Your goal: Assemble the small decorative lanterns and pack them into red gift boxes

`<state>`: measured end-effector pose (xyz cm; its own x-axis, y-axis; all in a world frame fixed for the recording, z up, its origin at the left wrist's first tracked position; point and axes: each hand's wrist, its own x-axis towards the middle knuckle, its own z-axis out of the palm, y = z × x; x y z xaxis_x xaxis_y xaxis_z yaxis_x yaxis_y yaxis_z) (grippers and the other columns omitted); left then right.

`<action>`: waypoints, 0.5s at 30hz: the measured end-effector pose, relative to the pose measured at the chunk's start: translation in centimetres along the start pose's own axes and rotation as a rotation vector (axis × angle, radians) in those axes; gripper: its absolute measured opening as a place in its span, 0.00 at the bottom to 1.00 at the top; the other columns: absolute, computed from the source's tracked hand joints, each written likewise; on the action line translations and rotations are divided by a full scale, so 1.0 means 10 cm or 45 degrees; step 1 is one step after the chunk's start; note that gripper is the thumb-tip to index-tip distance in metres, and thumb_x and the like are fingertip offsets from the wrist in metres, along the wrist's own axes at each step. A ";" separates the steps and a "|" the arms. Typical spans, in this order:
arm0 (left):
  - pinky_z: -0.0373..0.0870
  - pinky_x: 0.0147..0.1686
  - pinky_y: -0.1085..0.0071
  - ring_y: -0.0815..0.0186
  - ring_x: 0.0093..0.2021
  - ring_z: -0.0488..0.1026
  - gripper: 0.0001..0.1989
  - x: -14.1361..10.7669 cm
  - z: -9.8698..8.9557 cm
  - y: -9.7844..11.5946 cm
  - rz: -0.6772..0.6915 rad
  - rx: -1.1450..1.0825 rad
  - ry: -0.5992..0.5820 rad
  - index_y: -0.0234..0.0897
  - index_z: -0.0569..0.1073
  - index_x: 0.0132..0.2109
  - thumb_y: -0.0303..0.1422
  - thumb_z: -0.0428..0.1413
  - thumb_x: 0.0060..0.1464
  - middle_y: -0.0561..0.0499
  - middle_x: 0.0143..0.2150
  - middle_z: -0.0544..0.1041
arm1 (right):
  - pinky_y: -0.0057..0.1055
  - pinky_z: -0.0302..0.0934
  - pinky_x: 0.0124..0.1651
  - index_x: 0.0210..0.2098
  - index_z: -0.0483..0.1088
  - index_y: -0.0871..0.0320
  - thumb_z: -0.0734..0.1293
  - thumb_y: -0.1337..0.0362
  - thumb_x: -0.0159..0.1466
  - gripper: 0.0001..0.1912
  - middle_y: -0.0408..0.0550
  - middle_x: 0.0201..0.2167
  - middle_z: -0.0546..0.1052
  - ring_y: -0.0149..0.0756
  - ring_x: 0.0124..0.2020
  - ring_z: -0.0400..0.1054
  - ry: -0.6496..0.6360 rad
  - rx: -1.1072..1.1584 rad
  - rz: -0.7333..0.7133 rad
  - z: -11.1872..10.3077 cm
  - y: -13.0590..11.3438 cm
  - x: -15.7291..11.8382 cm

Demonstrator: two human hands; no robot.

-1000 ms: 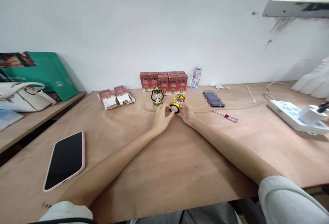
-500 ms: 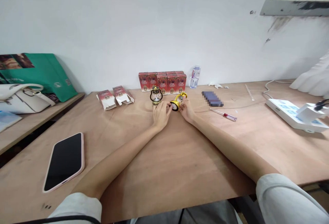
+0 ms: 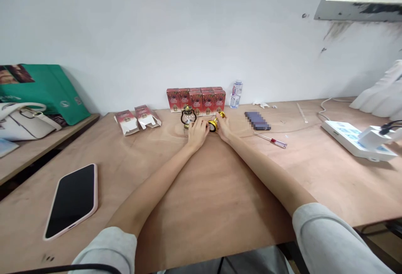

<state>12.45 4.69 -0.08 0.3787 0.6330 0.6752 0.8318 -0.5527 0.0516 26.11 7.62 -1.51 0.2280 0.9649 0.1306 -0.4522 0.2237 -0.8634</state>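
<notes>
A small gold lantern [image 3: 212, 125] lies tipped over in my right hand [image 3: 223, 128], whose fingers are closed around its body. Its round base, dark-rimmed with a pale underside, faces me and to the left. My left hand [image 3: 198, 133] is beside that base, fingers bent and drawn together at its edge. Whatever the left fingertips pinch is too small to make out. Just behind the left hand, a bronze-coloured lantern [image 3: 187, 113] with a clear globe stands upright, its lower part partly covered by the fingers.
Several red boxes [image 3: 202, 100] stand against the wall beside a water bottle [image 3: 236, 94]. Two opened boxes [image 3: 126, 122] lie to the left. Rightward are a screwdriver [image 3: 272, 140], a pixelated dark object [image 3: 257, 120] and a power strip [image 3: 354, 140]. A phone [image 3: 73, 198] lies front left.
The gold lantern has turned a little in my hands, with more of it now covered by my right fingers. The whole view has shifted slightly.
</notes>
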 end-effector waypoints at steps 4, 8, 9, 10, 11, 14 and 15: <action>0.59 0.45 0.62 0.57 0.46 0.72 0.07 0.05 0.02 -0.07 -0.069 0.005 -0.024 0.35 0.70 0.41 0.30 0.48 0.62 0.43 0.43 0.76 | 0.28 0.68 0.32 0.50 0.53 0.45 0.73 0.49 0.50 0.34 0.38 0.40 0.72 0.31 0.34 0.70 0.013 -0.019 0.013 0.09 0.05 0.11; 0.59 0.47 0.61 0.56 0.47 0.71 0.07 0.05 0.03 -0.09 -0.094 -0.004 -0.031 0.35 0.70 0.41 0.29 0.48 0.61 0.43 0.43 0.76 | 0.27 0.68 0.35 0.50 0.54 0.47 0.71 0.48 0.50 0.33 0.41 0.43 0.71 0.31 0.40 0.69 0.089 -0.058 -0.065 0.14 0.07 0.15; 0.59 0.47 0.60 0.56 0.47 0.71 0.07 0.04 0.02 -0.09 -0.090 -0.002 -0.029 0.35 0.70 0.41 0.29 0.48 0.61 0.43 0.43 0.77 | 0.26 0.67 0.35 0.50 0.55 0.47 0.71 0.48 0.50 0.33 0.41 0.43 0.70 0.31 0.40 0.69 0.111 -0.038 -0.082 0.14 0.07 0.15; 0.59 0.47 0.60 0.56 0.47 0.71 0.07 0.04 0.02 -0.10 -0.087 0.000 -0.027 0.35 0.70 0.41 0.29 0.48 0.61 0.43 0.43 0.77 | 0.26 0.67 0.35 0.49 0.55 0.47 0.71 0.48 0.49 0.33 0.41 0.42 0.70 0.31 0.39 0.68 0.139 -0.010 -0.088 0.15 0.07 0.15; 0.59 0.47 0.60 0.55 0.47 0.71 0.07 0.03 0.03 -0.11 -0.088 0.003 -0.027 0.35 0.70 0.41 0.29 0.48 0.61 0.43 0.43 0.77 | 0.26 0.67 0.34 0.48 0.55 0.47 0.72 0.47 0.49 0.33 0.40 0.42 0.70 0.30 0.38 0.68 0.175 0.019 -0.082 0.14 0.06 0.15; 0.59 0.46 0.58 0.53 0.46 0.71 0.07 0.02 0.05 -0.13 -0.101 0.014 -0.062 0.36 0.71 0.39 0.29 0.48 0.61 0.41 0.42 0.78 | 0.26 0.66 0.31 0.45 0.54 0.47 0.71 0.46 0.49 0.31 0.40 0.41 0.69 0.31 0.37 0.68 0.310 0.090 -0.029 0.12 0.03 0.16; 0.60 0.46 0.57 0.53 0.46 0.71 0.07 0.02 0.06 -0.14 -0.100 0.018 -0.087 0.36 0.71 0.38 0.29 0.48 0.61 0.41 0.41 0.78 | 0.26 0.65 0.30 0.45 0.54 0.47 0.71 0.45 0.49 0.31 0.40 0.40 0.69 0.31 0.37 0.69 0.339 0.108 -0.016 0.11 0.02 0.16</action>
<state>11.56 5.89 -0.48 0.3386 0.7095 0.6180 0.8655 -0.4925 0.0912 25.44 9.39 -0.95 0.4474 0.8943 -0.0014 -0.5158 0.2567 -0.8173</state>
